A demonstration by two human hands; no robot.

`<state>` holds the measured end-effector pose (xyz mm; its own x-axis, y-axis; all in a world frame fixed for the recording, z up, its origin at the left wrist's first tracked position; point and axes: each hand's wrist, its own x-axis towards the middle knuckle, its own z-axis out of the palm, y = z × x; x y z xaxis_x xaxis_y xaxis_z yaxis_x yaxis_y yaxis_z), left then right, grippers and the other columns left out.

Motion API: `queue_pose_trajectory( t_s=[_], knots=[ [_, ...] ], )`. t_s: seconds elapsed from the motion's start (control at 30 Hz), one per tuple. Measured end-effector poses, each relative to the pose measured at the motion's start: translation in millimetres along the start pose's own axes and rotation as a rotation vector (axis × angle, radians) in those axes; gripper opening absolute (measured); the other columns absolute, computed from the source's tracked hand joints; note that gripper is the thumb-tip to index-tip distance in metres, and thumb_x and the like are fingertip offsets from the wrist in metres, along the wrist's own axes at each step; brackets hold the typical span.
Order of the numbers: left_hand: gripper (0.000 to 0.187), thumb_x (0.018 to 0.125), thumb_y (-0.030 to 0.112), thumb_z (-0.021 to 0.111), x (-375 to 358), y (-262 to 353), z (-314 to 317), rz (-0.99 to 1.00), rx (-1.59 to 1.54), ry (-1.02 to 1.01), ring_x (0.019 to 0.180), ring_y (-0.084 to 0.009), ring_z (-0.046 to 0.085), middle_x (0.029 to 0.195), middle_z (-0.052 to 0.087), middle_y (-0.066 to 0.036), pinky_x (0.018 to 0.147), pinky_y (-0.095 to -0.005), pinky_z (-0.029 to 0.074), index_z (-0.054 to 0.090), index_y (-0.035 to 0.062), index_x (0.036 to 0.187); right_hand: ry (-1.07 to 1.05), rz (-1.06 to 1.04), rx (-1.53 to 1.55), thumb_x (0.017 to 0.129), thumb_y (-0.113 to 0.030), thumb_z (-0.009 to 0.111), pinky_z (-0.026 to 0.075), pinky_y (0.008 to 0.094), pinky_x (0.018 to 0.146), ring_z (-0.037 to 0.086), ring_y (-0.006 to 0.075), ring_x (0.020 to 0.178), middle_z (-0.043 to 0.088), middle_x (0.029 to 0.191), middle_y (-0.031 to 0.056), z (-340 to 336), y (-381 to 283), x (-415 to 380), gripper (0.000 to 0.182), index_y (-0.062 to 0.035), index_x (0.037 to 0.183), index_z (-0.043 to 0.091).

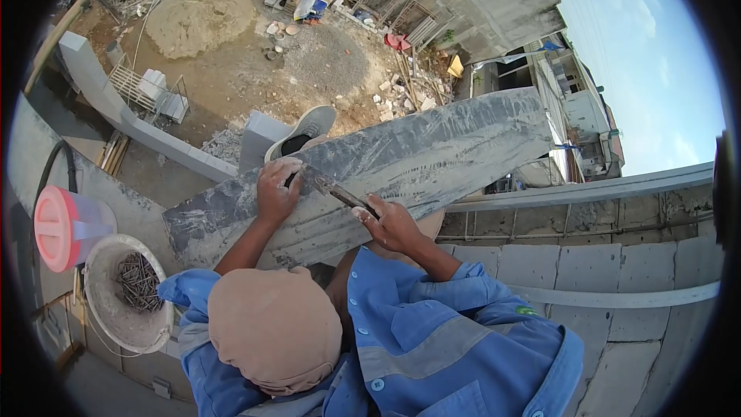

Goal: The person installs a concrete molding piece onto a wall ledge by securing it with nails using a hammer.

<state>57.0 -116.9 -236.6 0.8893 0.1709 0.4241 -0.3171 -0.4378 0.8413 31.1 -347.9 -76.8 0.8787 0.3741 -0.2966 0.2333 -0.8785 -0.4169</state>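
A long grey board (417,162), smeared with pale dust, lies diagonally across the front of the body. My left hand (278,191) rests near its far edge with curled fingers; a small dark shape shows between thumb and fingers, too unclear to name. My right hand (392,226) is closed around the dark handle of a hand tool (336,191). The tool lies low over the board and points toward my left hand. Both hands carry pale dust.
A bucket of nails (130,293) and a pink-lidded container (73,228) stand at left. A shoe (305,130) shows beyond the board. Block walls (170,139) and a sand heap (201,19) lie below. A rail (617,296) runs at right.
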Motion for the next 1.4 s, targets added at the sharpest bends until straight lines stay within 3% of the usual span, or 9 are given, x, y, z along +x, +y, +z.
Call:
queue_pose_trajectory(
  t_s=[0.4, 0.47, 0.73, 0.93, 1.03, 1.1, 1.23, 1.3, 1.4],
  knots=[
    [0.020, 0.078, 0.009, 0.071, 6, 15, -5, 0.061, 0.193, -0.044, 0.098, -0.0255, 0.063, 0.101, 0.067, -0.003, 0.081, -0.0396, 0.048, 0.071, 0.0126, 0.098, 0.089, -0.065, 0.050, 0.098, -0.032, 0.056, 0.046, 0.0535, 0.066, 0.060, 0.0521, 0.078, 0.062, 0.081, 0.0328, -2, 19, -8, 0.039, 0.0056, 0.111, 0.056],
    [0.020, 0.078, 0.009, 0.071, 8, 16, -6, 0.067, 0.234, -0.051, 0.097, -0.0251, 0.062, 0.101, 0.066, -0.002, 0.080, -0.0397, 0.048, 0.071, 0.0130, 0.098, 0.202, -0.050, -0.003, 0.097, -0.028, 0.056, 0.047, 0.0535, 0.070, 0.061, 0.0523, 0.081, 0.062, 0.084, 0.0336, -1, 31, -8, 0.038, 0.0068, 0.111, 0.057],
    [0.020, 0.077, 0.012, 0.072, 16, 16, -10, 0.164, 0.268, -0.093, 0.091, -0.0245, 0.060, 0.098, 0.062, -0.002, 0.076, -0.0391, 0.047, 0.068, 0.0117, 0.096, 0.195, -0.011, -0.072, 0.096, -0.026, 0.056, 0.048, 0.0522, 0.079, 0.061, 0.0528, 0.090, 0.062, 0.095, 0.0368, 6, 60, -9, 0.047, 0.0153, 0.118, 0.055],
    [0.016, 0.079, 0.014, 0.071, 27, 19, -6, 0.174, 0.406, -0.292, 0.087, -0.0268, 0.061, 0.097, 0.061, -0.006, 0.078, -0.0423, 0.049, 0.064, 0.0094, 0.093, 0.159, 0.033, -0.044, 0.096, -0.027, 0.055, 0.048, 0.0510, 0.084, 0.061, 0.0524, 0.096, 0.062, 0.101, 0.0375, 18, 82, -9, 0.052, 0.0166, 0.124, 0.052],
    [0.011, 0.081, 0.013, 0.068, 30, 20, -6, 0.112, 0.336, -0.311, 0.088, -0.0299, 0.062, 0.096, 0.061, -0.008, 0.078, -0.0434, 0.049, 0.064, 0.0069, 0.090, 0.140, 0.048, -0.053, 0.096, -0.028, 0.055, 0.048, 0.0506, 0.088, 0.060, 0.0518, 0.101, 0.061, 0.107, 0.0378, 18, 84, -11, 0.053, 0.0164, 0.126, 0.051],
    [0.011, 0.086, 0.012, 0.065, 26, 9, -4, -0.002, 0.024, -0.189, 0.088, -0.0312, 0.062, 0.097, 0.062, -0.010, 0.080, -0.0410, 0.049, 0.067, 0.0031, 0.093, 0.136, 0.043, -0.056, 0.097, -0.028, 0.055, 0.048, 0.0504, 0.090, 0.060, 0.0514, 0.104, 0.061, 0.110, 0.0379, 18, 84, -10, 0.054, 0.0163, 0.127, 0.051],
    [0.016, 0.092, 0.014, 0.062, 21, 1, 0, -0.056, -0.176, -0.056, 0.091, -0.0315, 0.062, 0.099, 0.064, -0.013, 0.084, -0.0387, 0.049, 0.069, 0.0008, 0.097, 0.134, 0.045, -0.066, 0.097, -0.029, 0.054, 0.046, 0.0487, 0.097, 0.057, 0.0509, 0.111, 0.058, 0.118, 0.0382, 18, 81, -10, 0.055, 0.0164, 0.128, 0.050],
    [0.020, 0.094, 0.017, 0.062, 28, -3, -5, -0.252, -0.342, 0.025, 0.093, -0.0307, 0.062, 0.100, 0.066, -0.015, 0.087, -0.0377, 0.048, 0.070, 0.0007, 0.101, 0.117, 0.059, -0.061, 0.098, -0.030, 0.054, 0.045, 0.0483, 0.098, 0.057, 0.0508, 0.113, 0.058, 0.120, 0.0381, 17, 80, -12, 0.055, 0.0163, 0.128, 0.050],
    [0.019, 0.094, 0.017, 0.061, 30, 3, -8, -0.215, -0.349, -0.074, 0.096, -0.0303, 0.063, 0.100, 0.068, -0.015, 0.086, -0.0380, 0.048, 0.071, 0.0023, 0.099, 0.126, 0.054, -0.039, 0.098, -0.030, 0.054, 0.045, 0.0483, 0.099, 0.057, 0.0510, 0.113, 0.057, 0.121, 0.0379, 17, 81, -8, 0.055, 0.0163, 0.128, 0.051]
  ],
)
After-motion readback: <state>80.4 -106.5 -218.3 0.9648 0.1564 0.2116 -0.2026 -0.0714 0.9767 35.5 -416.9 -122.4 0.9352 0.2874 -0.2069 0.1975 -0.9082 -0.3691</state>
